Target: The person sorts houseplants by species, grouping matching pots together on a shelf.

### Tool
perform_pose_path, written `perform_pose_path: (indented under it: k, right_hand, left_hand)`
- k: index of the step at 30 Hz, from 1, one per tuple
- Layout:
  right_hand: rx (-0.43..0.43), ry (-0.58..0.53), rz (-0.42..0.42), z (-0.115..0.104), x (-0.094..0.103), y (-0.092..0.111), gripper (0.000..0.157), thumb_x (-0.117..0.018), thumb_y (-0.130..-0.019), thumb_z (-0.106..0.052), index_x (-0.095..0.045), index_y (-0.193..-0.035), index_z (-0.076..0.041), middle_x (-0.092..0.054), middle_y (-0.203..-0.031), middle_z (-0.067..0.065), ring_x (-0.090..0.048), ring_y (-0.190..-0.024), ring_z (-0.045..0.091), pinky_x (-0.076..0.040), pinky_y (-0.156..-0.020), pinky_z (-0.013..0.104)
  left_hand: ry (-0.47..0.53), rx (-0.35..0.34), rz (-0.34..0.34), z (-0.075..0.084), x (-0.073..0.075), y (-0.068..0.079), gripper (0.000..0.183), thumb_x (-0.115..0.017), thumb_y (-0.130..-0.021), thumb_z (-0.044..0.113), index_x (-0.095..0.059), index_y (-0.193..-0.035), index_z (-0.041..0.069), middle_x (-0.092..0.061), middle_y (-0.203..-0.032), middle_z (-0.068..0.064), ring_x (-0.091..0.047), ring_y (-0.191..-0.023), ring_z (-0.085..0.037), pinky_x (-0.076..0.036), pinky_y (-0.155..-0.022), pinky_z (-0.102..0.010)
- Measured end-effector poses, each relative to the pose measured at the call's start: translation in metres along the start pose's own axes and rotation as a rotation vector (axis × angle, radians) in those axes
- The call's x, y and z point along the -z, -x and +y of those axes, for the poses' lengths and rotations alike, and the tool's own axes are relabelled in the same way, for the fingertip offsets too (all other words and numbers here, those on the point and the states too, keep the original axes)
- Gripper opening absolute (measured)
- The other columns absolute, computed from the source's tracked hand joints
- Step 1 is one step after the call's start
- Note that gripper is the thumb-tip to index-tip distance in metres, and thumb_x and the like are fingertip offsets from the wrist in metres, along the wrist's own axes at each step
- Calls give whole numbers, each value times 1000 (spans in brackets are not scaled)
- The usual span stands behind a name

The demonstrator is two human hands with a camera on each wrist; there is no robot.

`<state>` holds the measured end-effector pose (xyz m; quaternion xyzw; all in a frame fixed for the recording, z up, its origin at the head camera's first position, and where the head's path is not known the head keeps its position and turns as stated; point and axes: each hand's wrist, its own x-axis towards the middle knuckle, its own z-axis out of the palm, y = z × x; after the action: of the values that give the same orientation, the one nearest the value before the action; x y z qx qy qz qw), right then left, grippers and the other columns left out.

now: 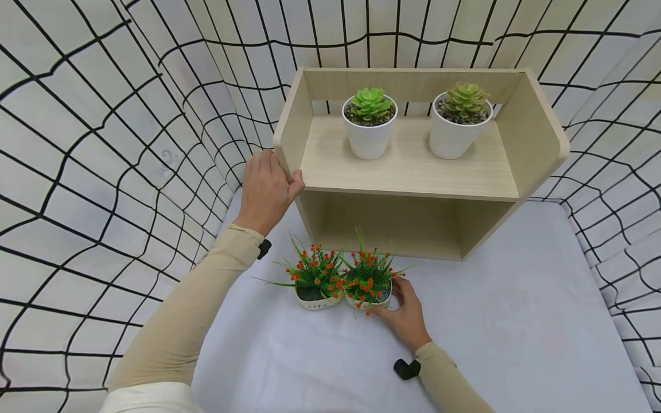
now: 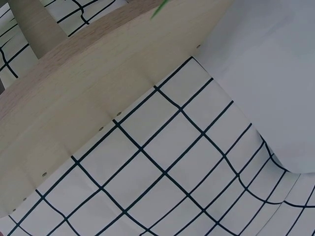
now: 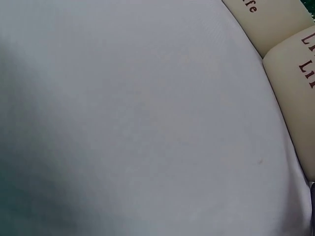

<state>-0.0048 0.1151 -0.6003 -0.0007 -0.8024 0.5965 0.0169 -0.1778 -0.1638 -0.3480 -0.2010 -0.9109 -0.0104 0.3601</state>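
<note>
My left hand holds the left side panel of a two-tier wooden shelf, fingers along its outside and thumb at the front edge. That panel fills the upper left of the left wrist view, where the hand is mostly out of frame. Below the shelf, my right hand grips the right side of a cream pot with red-flowered artificial grass. A matching potted plant stands right beside it on the left. Lettering shows on the two cream pots in the right wrist view.
On the upper tier stand two white pots with green succulents, one left and one right. White backing with black grid lines rises behind and at both sides. A white cloth covers the work surface.
</note>
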Motion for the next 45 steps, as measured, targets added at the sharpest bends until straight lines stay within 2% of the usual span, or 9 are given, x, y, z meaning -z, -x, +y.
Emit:
perform_pose_path:
  k: [12, 21, 24, 28, 31, 34, 37, 41, 45]
  right_hand:
    - [-68, -7, -31, -8, 15, 1, 85, -85, -72, -29, -40, -143, -14, -47, -144, 6, -47, -137, 24, -40, -111, 31]
    - [-45, -36, -3, -13, 29, -7, 81, -83, -72, -9, -40, -142, -9, -45, -144, 13, -47, -137, 30, -42, -109, 32]
    - [-66, -8, 10, -28, 37, -10, 81, -81, -74, -5, -39, -143, -5, -44, -145, 16, -45, -138, 31, -40, -110, 35]
    - [-64, 26, 32, -48, 50, -16, 78, -80, -74, -3, -40, -142, -1, -47, -144, 17, -45, -136, 27, -40, -111, 28]
    - [-43, 20, 62, -39, 57, -26, 79, -81, -73, -4, -40, -142, -4, -48, -143, 14, -45, -134, 24, -40, -108, 16]
    - [-30, 21, 90, -23, 64, -38, 80, -82, -73, -8, -41, -142, -9, -48, -143, 11, -46, -134, 23, -40, -107, 14]
    - [-4, 52, 112, -17, 71, -49, 78, -83, -74, -14, -42, -141, -13, -50, -143, 9, -49, -134, 23, -42, -109, 25]
    - [12, 89, 140, -17, 82, -63, 75, -82, -75, -18, -44, -140, -13, -52, -142, 11, -53, -131, 29, -45, -107, 41]
    - [20, 103, 154, -16, 91, -80, 76, -80, -77, -20, -43, -142, -12, -54, -140, 15, -55, -128, 33, -46, -104, 50]
  left_hand:
    - [12, 1, 21, -2, -4, 1, 38, -43, -97, 33, -48, -90, -4, -50, -85, -19, -41, -77, -32, -38, -71, -42]
    - [7, 7, 1, -2, -3, 1, 39, -42, -98, 33, -50, -88, -4, -52, -86, -20, -42, -77, -33, -37, -70, -42]
    - [6, 9, 1, -2, -3, 1, 40, -41, -98, 34, -50, -88, -4, -52, -86, -20, -41, -76, -33, -37, -69, -42]
    - [7, 10, 8, -3, -4, 1, 41, -41, -97, 34, -50, -87, -4, -51, -85, -20, -40, -75, -33, -37, -68, -42]
    - [5, 6, 22, -2, -5, 1, 41, -41, -97, 34, -50, -86, -4, -51, -84, -19, -40, -75, -32, -37, -68, -42]
    - [0, -1, 35, -2, -5, 1, 41, -42, -97, 34, -50, -86, -4, -52, -84, -19, -40, -75, -31, -37, -68, -42]
    - [-9, -7, 27, -2, -5, 1, 41, -41, -98, 34, -50, -86, -3, -51, -84, -19, -40, -75, -31, -38, -69, -42]
    - [-9, -8, 18, -3, -5, 2, 41, -40, -99, 34, -50, -87, -4, -51, -85, -19, -40, -75, -31, -38, -70, -42]
    - [1, -9, 22, -3, -5, 2, 39, -42, -98, 33, -50, -88, -4, -51, -85, -19, -40, -75, -31, -38, -70, -42]
